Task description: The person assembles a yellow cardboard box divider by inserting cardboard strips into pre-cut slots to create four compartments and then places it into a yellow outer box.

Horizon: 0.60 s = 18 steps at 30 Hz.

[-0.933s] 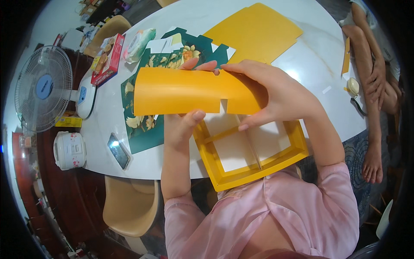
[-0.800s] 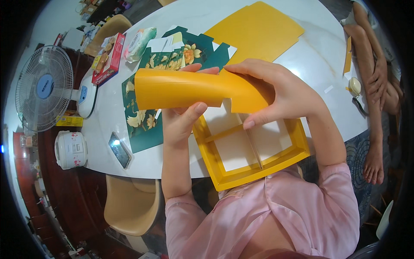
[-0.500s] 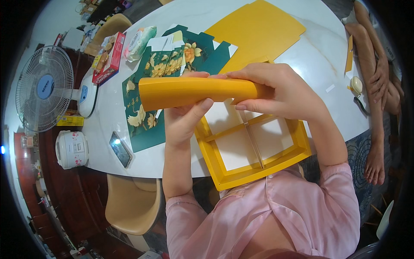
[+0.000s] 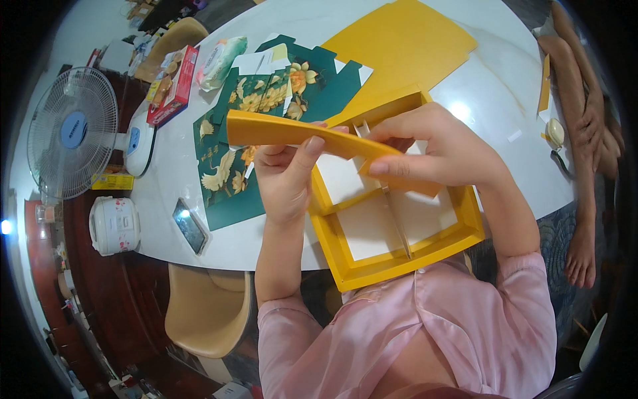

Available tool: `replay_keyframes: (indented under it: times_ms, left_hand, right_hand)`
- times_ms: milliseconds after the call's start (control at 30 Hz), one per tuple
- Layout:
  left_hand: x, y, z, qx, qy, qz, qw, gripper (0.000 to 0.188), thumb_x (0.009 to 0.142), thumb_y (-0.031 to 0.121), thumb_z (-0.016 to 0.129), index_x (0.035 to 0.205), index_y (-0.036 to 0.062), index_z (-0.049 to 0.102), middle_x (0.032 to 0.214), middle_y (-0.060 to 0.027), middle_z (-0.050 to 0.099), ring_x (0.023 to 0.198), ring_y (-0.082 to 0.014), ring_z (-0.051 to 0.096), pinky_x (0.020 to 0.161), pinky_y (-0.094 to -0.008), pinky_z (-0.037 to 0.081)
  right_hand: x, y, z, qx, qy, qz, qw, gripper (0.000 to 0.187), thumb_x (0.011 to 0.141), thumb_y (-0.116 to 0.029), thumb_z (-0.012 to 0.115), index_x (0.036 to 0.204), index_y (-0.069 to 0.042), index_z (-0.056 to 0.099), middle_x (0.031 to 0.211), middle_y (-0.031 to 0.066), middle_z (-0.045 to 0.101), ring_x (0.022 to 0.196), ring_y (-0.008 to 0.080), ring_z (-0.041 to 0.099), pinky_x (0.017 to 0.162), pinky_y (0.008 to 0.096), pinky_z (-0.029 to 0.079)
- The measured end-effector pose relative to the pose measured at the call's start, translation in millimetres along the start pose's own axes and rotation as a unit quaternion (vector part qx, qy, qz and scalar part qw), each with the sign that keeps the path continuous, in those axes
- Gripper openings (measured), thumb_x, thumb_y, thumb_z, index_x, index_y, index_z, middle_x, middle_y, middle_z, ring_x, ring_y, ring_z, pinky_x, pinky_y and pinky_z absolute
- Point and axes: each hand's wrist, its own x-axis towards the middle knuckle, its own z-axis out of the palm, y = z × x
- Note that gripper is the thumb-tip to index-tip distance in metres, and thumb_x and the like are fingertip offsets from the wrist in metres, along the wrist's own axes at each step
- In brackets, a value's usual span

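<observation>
A long folded strip of yellow card (image 4: 266,129) is held up in front of me, its right end dipping lower than its left. My left hand (image 4: 289,176) is closed around its middle from below, thumb on the near face. With the thumb below and bent fingers above, my right hand (image 4: 435,149) pinches it near the right end. Beneath both hands rests a shallow yellow card box (image 4: 409,269) at the table's near edge. Thin dividers (image 4: 397,223) split its white-bottomed inside into compartments. The far part of the box is partly hidden by my hands and the strip.
Flat green printed card (image 4: 232,207) lies left of the box on the white table (image 4: 505,86). Beyond are yellow card sheets (image 4: 405,43). A phone (image 4: 190,226), wipes pack (image 4: 222,61), red box (image 4: 176,90) and fan (image 4: 73,133) are leftward. Another person's leg (image 4: 581,173) is at right.
The yellow strip has tilted and turned, its right end swinging down and nearer. My right fingers have shifted on it, showing more of the box's far side.
</observation>
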Motion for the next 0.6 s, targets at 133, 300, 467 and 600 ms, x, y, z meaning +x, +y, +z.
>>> replay_keyframes:
  times_ms: [133, 300, 467, 600]
  left_hand:
    - [-1.2, 2.7, -0.9, 0.061, 0.003, -0.021, 0.998, 0.022, 0.092, 0.008, 0.069, 0.113, 0.0014, 0.068, 0.113, -0.0155, 0.070, 0.105, -0.0377, 0.069, 0.093, -0.0474, 0.056]
    - [5.8, 27.2, -18.8, 0.035, -0.029, -0.017, 0.999, 0.030, 0.088, 0.008, 0.073, 0.113, -0.0068, 0.063, 0.112, -0.0275, 0.069, 0.107, -0.0392, 0.068, 0.097, -0.0458, 0.054]
    - [7.3, 23.4, -32.3, 0.008, -0.107, 0.063, 0.992, 0.031, 0.088, 0.013, 0.074, 0.112, -0.0049, 0.064, 0.116, -0.0316, 0.066, 0.109, -0.0426, 0.067, 0.098, -0.0481, 0.052]
    - [10.7, 38.4, -40.1, 0.072, -0.202, 0.011, 0.977, 0.044, 0.084, 0.020, 0.079, 0.122, 0.0013, 0.065, 0.120, -0.0291, 0.066, 0.116, -0.0393, 0.064, 0.100, -0.0432, 0.050]
  right_hand:
    - [0.0, -8.9, -17.9, -0.039, -0.048, 0.080, 0.995, 0.026, 0.086, -0.021, 0.075, 0.083, 0.004, 0.068, 0.067, 0.0127, 0.062, 0.059, 0.0145, 0.058, 0.056, 0.0296, 0.044]
    - [0.0, -11.5, -23.7, -0.078, -0.052, 0.060, 0.994, 0.029, 0.084, -0.023, 0.078, 0.087, 0.004, 0.069, 0.075, 0.0116, 0.068, 0.066, 0.0168, 0.064, 0.063, 0.0290, 0.049]
    - [-3.1, -6.8, -32.0, -0.029, -0.059, 0.076, 0.995, 0.036, 0.081, -0.026, 0.081, 0.100, 0.004, 0.072, 0.088, 0.0103, 0.073, 0.084, 0.0219, 0.071, 0.079, 0.0297, 0.053]
    - [-2.1, -6.9, -38.9, -0.039, -0.075, 0.069, 0.994, 0.037, 0.078, -0.024, 0.082, 0.104, 0.002, 0.073, 0.092, 0.0131, 0.073, 0.087, 0.0249, 0.070, 0.080, 0.0315, 0.053]
